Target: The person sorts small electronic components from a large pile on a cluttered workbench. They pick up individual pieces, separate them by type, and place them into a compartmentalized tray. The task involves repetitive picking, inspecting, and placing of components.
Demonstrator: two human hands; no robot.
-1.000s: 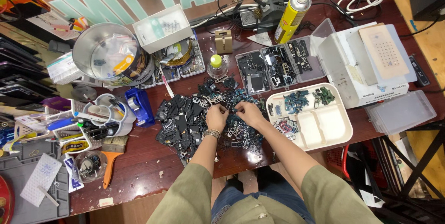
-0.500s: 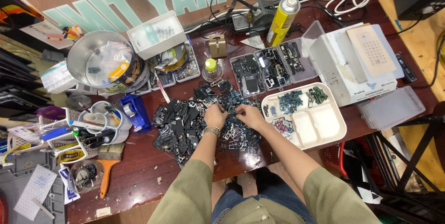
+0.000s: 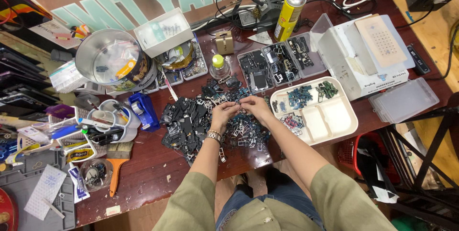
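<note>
Both hands meeting over the middle of the surface (image 3: 143, 183), above pile of small dark parts (image 3: 201, 121)

Left hand (image 3: 223, 115): fingers curled narrow, pinching a small metal piece (image 3: 240, 104) at the fingertips; bracelet (image 3: 213, 136) on the wrist
Right hand (image 3: 256, 108): fingers narrow too, tips on the same piece from the right side; exact grip too small to tell

Piece held between the two hands, just above the far-right part of the pile, roughly equal reach for both; long axis not readable at this size

Pile: flat black plastic and thin stamped silvery metal frames, jagged edges, loosely heaped, spreading left and near from the hands

Just right of the right hand: cream plastic divided tray (image 3: 334, 130), rounded corners, smooth. Far compartments holding blue-green and green small boards, left compartment a few pinkish bits, near-right compartments bare

Far from the hands: clear compartment box (image 3: 282, 63) with dark parts, small bottle with yellow-green cap (image 3: 218, 63), yellow spray can (image 3: 289, 8) upright

Left: blue tape dispenser (image 3: 143, 110), white cup of tools (image 3: 111, 122), round shiny tin (image 3: 112, 61). Far right: white box (image 3: 354, 63), clear lidded case (image 3: 404, 101)

Surface: dark reddish wood, glossy, scuffed
</note>
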